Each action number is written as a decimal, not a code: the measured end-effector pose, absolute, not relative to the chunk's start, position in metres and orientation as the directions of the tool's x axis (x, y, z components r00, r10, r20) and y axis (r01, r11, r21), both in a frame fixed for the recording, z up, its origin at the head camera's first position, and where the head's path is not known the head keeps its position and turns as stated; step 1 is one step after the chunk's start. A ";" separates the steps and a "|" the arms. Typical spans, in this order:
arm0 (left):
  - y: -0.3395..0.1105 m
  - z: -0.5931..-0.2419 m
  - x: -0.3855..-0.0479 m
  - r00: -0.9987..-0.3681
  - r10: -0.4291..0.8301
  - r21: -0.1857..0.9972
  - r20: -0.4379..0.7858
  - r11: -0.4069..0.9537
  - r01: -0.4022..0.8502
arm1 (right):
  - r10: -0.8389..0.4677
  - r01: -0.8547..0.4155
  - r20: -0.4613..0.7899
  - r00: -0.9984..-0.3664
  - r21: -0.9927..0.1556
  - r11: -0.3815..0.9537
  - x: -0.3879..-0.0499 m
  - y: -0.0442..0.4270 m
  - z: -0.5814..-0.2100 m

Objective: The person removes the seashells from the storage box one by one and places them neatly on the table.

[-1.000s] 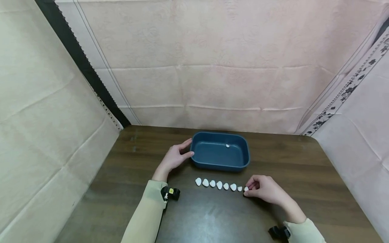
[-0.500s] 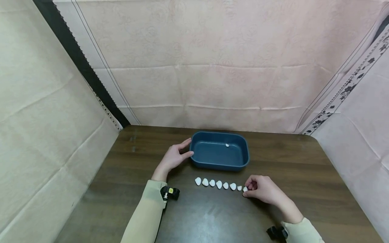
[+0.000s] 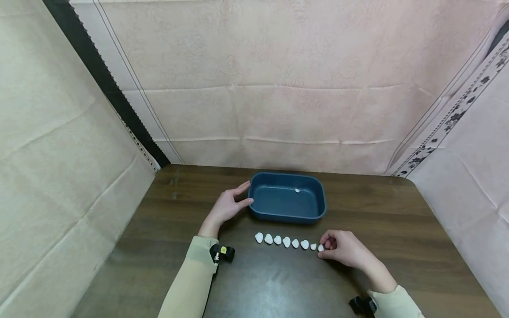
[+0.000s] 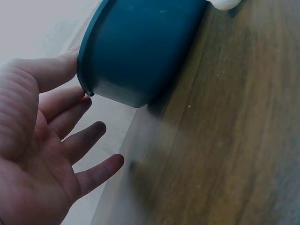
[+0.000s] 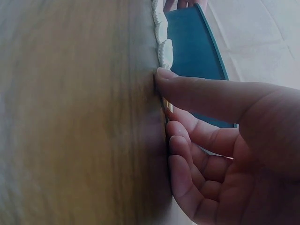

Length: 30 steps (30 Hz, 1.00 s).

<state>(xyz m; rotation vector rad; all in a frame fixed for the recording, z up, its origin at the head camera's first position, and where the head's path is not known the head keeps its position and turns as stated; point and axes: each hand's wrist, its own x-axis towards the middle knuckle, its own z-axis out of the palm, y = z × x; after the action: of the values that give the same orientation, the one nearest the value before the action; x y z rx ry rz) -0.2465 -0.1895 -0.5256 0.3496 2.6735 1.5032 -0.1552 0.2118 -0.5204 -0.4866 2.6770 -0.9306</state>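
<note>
My right hand (image 3: 343, 249) pinches a small white seashell (image 3: 320, 248) between thumb and index finger, at the right end of a row on the table. Several similar white shells (image 3: 286, 241) make up this row; ridged edges show on them in the right wrist view. Behind the row stands a blue rectangular container (image 3: 287, 217), with one small white piece (image 3: 297, 190) inside. My left hand (image 3: 227, 206) rests its thumb and index fingertips against the container's left end, other fingers spread apart in the left wrist view. In the right wrist view, my right thumb (image 5: 201, 96) mostly hides the pinched shell.
The brown wooden table (image 3: 191, 190) meets a pale cloth wall (image 3: 278, 115) just behind the container. More cloth hangs along the left and right sides. A black camera (image 3: 223, 252) is strapped to the left wrist, another (image 3: 362, 304) to the right.
The right hand and its shell have shifted slightly left towards the row since a second ago. The left hand and container stay as they were.
</note>
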 end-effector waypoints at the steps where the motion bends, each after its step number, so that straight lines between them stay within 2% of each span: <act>1: -0.189 -0.525 -0.246 -0.973 0.223 0.849 0.064 0.499 0.171 | -0.394 -0.225 -0.135 -0.909 -0.636 0.738 -0.155 0.212 -0.520; 30: -0.190 -0.523 -0.245 -0.967 0.243 0.843 0.076 0.503 0.193 | -0.384 -0.193 -0.167 -0.908 -0.648 0.737 -0.154 0.212 -0.518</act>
<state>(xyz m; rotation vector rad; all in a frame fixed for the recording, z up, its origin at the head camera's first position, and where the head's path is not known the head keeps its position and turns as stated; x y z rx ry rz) -0.2452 -0.1899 -0.5230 0.3885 2.6775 1.4915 -0.1544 0.2115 -0.5181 -0.4510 2.6501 -0.9412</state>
